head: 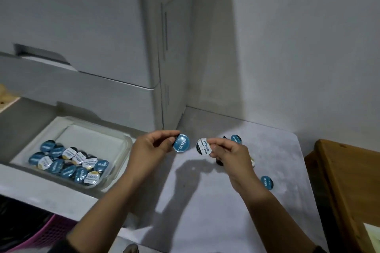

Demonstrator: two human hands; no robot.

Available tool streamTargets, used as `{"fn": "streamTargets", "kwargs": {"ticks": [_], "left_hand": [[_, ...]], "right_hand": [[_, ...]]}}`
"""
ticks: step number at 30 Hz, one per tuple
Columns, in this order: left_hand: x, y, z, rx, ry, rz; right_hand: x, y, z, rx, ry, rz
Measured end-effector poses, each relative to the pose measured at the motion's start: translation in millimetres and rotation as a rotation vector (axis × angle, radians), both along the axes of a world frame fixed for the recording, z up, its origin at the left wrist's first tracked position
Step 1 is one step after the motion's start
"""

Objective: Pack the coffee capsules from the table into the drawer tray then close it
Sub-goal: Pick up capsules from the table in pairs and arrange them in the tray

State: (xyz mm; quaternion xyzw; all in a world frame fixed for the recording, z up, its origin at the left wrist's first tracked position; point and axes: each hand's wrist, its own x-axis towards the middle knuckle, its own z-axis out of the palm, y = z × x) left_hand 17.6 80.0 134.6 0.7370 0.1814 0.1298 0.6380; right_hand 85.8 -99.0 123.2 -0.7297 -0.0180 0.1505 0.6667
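Note:
My left hand [153,147] pinches a blue-lidded coffee capsule [181,143] above the table's left edge. Close beside it, my right hand [230,155] pinches a white-lidded capsule [204,146]. A clear tray [121,146] sits in the open drawer [26,181] at the left and holds several blue and white capsules [70,163] in its near half. On the white table [205,201], one blue capsule [236,138] lies behind my right hand and another blue capsule [266,182] lies to its right. More capsules are partly hidden under my right hand.
A grey cabinet of closed drawers [92,37] rises behind the open drawer. A wooden piece of furniture [349,181] stands at the right of the table. A pink basket [51,234] with a black bag sits at the lower left. A white wall backs the table.

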Motion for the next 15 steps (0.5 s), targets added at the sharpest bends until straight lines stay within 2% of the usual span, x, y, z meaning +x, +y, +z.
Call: {"fn": "streamTargets", "kwargs": {"ticks": [6,10,15], "left_hand": [[-27,115,36,0.186,0.057,-0.155],[-37,218,25,0.354,0.174,-0.209],[-25,314,4,0.584,0.262,-0.328]], "right_hand": [[-24,80,35,-0.003,-0.059,0.233],[-40,154,38,-0.055,-0.055,0.336],[-55,248,20,-0.127,0.042,0.355]]}}
